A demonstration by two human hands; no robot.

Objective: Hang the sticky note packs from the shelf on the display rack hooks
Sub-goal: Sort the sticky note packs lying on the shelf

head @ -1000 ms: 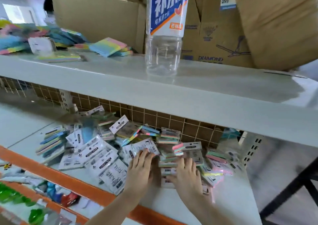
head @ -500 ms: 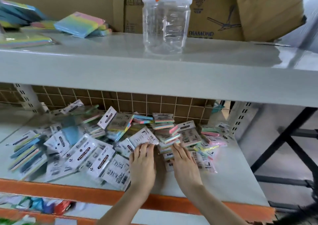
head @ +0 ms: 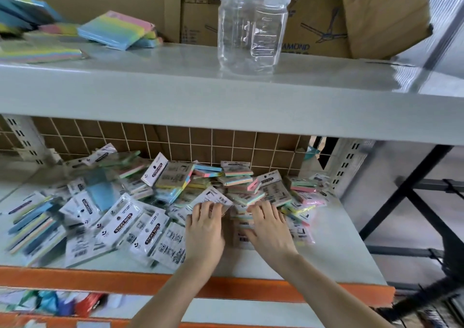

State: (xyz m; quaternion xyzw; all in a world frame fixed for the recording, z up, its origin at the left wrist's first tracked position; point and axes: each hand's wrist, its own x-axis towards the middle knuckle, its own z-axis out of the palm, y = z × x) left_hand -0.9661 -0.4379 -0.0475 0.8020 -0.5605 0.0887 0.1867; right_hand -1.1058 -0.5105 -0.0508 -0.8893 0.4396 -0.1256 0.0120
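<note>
A heap of sticky note packs (head: 160, 177) in clear wrappers with white header cards covers the lower grey shelf (head: 334, 250). My left hand (head: 204, 231) lies flat on the pile, its fingertips touching a pack with a printed back (head: 213, 197). My right hand (head: 270, 227) rests on the packs just to the right, fingers spread and nearly straight. A small stack of packs (head: 238, 229) sits between the two hands. Neither hand has a pack lifted. No rack hooks are in view.
An upper grey shelf (head: 226, 101) overhangs the pile and carries a clear plastic bottle (head: 252, 33), loose pastel note pads (head: 115, 30) and cardboard boxes (head: 376, 13). A brown wire-grid panel (head: 175, 141) backs the lower shelf. An orange beam (head: 75, 278) edges its front.
The view has tilted down and drawn closer to the pile. Both hands have stayed on the packs, side by side, the left fingertips now reaching the printed pack's edge.
</note>
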